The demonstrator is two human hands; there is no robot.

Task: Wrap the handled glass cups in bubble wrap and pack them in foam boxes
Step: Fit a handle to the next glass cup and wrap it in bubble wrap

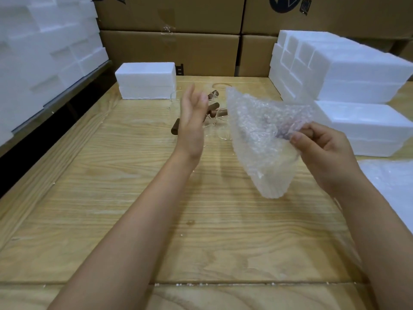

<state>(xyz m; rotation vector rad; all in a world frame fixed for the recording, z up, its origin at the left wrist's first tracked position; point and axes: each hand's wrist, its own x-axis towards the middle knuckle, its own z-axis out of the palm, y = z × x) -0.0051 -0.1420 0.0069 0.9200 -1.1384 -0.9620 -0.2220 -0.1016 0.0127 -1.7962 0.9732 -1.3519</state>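
Above a wooden counter [111,198], the right hand [324,153] holds up a bubble wrap sheet [257,135] in a pinching grip, while the left hand [192,121] hovers edge-up, grip spread, in front of the handled glass cups [218,113] lying on the counter.

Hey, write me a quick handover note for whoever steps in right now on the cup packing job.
Left hand: open, raised in front of the glass cups, holding nothing.
Right hand: fingers pinch a bubble wrap sheet held above the table.
Cups: unwrapped, clustered mid-table. The foam boxes stand at the far edge and on the right.
Done: no wrapped cup in sight.
Left: wrap each cup, pack in boxes.
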